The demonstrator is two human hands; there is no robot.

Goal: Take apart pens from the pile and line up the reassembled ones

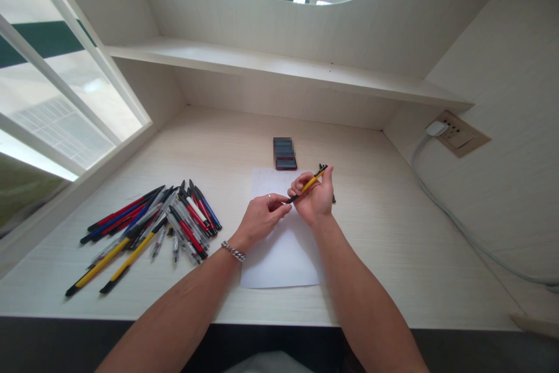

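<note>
Both hands meet over a white sheet of paper [283, 256] in the middle of the desk. My right hand [317, 195] is closed around a yellow pen with black ends [309, 184], held slanted with its clip end up to the right. My left hand [262, 216], with a ring and a chain bracelet at the wrist, pinches the pen's lower black tip. Another dark pen [333, 198] lies partly hidden behind my right hand.
A pile of several red, blue, yellow and clear pens [152, 224] lies on the desk [393, 233] at the left. A dark phone [285, 153] rests behind the paper. A wall socket [456, 134] with a white cable [458, 224] is at the right.
</note>
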